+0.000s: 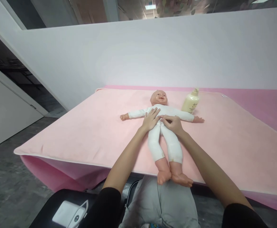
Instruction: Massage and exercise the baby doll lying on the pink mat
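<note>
A baby doll lies on its back with its head away from me and its arms spread. It has a white cloth body and bare plastic head, hands and feet. My left hand rests flat on the doll's belly, fingers stretched out and slightly apart. Beside it, my right hand touches the lower belly with bent fingers, its thumb and fingertips drawn close together. Whatever may lie between those fingertips is hidden. Just beyond the doll's arm on the right stands a pale yellow pump bottle.
A light pink blanket covers the table, over a darker pink cloth. Behind rises a white partition. The doll's feet reach past the near edge, above my lap. A white device with a cable lies on a black seat at lower left.
</note>
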Available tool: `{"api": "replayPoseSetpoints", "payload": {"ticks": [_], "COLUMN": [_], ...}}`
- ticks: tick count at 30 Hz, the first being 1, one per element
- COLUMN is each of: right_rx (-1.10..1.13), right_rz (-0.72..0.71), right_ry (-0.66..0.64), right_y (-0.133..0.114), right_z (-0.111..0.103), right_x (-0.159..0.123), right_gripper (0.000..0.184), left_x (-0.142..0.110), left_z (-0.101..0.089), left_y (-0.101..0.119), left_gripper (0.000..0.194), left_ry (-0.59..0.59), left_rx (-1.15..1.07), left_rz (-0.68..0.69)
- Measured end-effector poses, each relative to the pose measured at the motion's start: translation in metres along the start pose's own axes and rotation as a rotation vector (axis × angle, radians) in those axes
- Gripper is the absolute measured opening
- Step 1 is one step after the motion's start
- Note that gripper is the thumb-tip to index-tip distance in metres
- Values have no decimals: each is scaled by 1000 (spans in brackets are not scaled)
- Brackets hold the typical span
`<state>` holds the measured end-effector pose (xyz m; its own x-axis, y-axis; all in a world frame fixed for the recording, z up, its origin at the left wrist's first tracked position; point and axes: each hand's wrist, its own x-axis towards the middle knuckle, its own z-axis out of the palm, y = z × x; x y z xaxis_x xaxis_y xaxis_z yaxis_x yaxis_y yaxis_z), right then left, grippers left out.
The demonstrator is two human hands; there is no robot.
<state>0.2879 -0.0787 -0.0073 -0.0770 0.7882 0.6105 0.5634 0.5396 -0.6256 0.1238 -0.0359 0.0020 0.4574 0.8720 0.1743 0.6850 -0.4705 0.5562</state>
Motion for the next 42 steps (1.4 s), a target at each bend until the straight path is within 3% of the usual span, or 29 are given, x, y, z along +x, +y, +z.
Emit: {"api": "replayPoseSetpoints", "payload": {"ticks": [6, 10, 15, 21, 26, 29, 32, 35, 39, 42], "right_rx": [-83, -266, -401, -520, -649, -685, -710, -705, -647, -492], "right_rz": [123, 253, 447, 391, 374, 489, 631, 736, 841, 896], "right_ry": [-216, -245, -98, 67, 170, 254, 316, 321, 323, 451], "right_y": [13, 24, 36, 41, 45, 49, 57, 67, 78, 83], "right_z": [-1, -2, -5, -22, -40, -50, -63, -78, -87, -82], "right_x": [13, 18, 14, 7, 4, 5, 2, -3, -5, -2], "right_gripper": [37, 52, 60, 43, 36, 38, 38, 41, 48, 48], "left_x": [4, 6, 4, -6, -12, -15, -16, -17, -16, -10], "left_z": [5, 8, -3, -19, -34, -44, -48, -47, -46, -46], "left_y": [-7, -15, -27, -49, -69, -78, -84, -88, -92, -94], "left_gripper": [58, 63, 68, 52, 44, 42, 47, 44, 49, 46], "left_ry": [74, 147, 123, 308, 447, 493, 527, 637, 762, 732], "left_rx": [23, 50, 133, 282, 305, 302, 279, 247, 150, -13], "left_rz": [-52, -117, -171, -215, -371, -503, -553, -564, -758, -667]}}
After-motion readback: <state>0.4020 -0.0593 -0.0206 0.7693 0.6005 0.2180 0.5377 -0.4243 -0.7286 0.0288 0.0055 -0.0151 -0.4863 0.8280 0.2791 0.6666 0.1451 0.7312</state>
